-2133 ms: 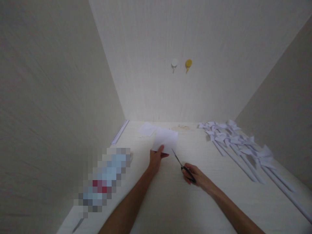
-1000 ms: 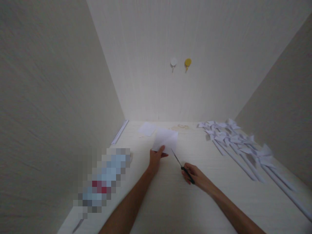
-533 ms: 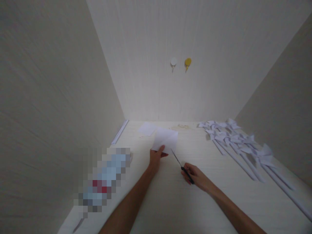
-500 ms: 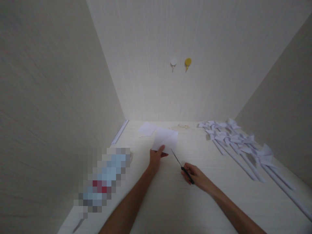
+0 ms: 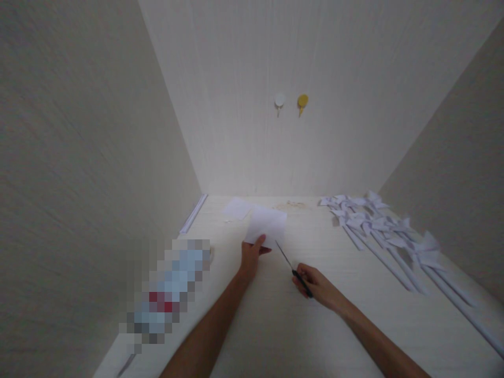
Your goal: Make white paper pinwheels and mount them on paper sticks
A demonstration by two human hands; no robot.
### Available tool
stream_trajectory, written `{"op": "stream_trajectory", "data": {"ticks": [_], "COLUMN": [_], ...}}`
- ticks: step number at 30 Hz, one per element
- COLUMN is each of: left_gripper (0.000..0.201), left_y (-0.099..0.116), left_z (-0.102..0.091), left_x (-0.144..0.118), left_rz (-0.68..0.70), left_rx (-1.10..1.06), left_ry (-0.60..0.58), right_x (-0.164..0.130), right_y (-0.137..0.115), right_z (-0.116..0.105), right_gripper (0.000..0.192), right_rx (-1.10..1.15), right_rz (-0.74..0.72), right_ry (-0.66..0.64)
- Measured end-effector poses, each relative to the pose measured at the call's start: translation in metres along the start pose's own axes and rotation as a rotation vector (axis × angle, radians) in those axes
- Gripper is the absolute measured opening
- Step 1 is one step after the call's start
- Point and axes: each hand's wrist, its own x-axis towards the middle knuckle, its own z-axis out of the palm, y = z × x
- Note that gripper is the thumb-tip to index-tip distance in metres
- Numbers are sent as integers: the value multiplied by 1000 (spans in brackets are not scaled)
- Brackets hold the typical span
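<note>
My left hand point(image 5: 251, 259) pinches the near edge of a white paper sheet point(image 5: 268, 224) and holds it tilted just above the pale desk point(image 5: 275, 325). My right hand point(image 5: 317, 286) grips black-handled scissors point(image 5: 291, 268). Their blades are closed or nearly so and point up and left toward the sheet's lower right edge, a short gap away.
A second white sheet point(image 5: 237, 208) lies behind the held one. Several white paper pinwheels on long paper sticks point(image 5: 386, 231) lie along the right. A blurred-out object point(image 5: 169, 289) sits at the left. Two round hooks, white point(image 5: 279, 101) and yellow point(image 5: 302, 101), hang on the back wall.
Almost nothing differs. The scissors and my right hand have crept slightly up and left toward the sheet; the left hand keeps the paper in place.
</note>
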Motion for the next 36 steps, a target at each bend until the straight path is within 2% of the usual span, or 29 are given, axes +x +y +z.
{"op": "stream_trajectory", "data": {"ticks": [13,24,36], "left_gripper": [29,30,28], "left_y": [2,2,-1], "left_z": [0,3,4], "left_x": [-1,-4,-6], "left_rz": [-9,-35,-37], "left_rx": [44,100,112], "left_ry": [-2,-87,-117], "right_x": [1,2,2], "right_y": [1,2,0], "right_z": [0,0,0], "right_gripper": [36,35,33], "right_rx": [-9,-12,12], "right_rz": [12,-1,-17], "right_ry": [18,47,37]}}
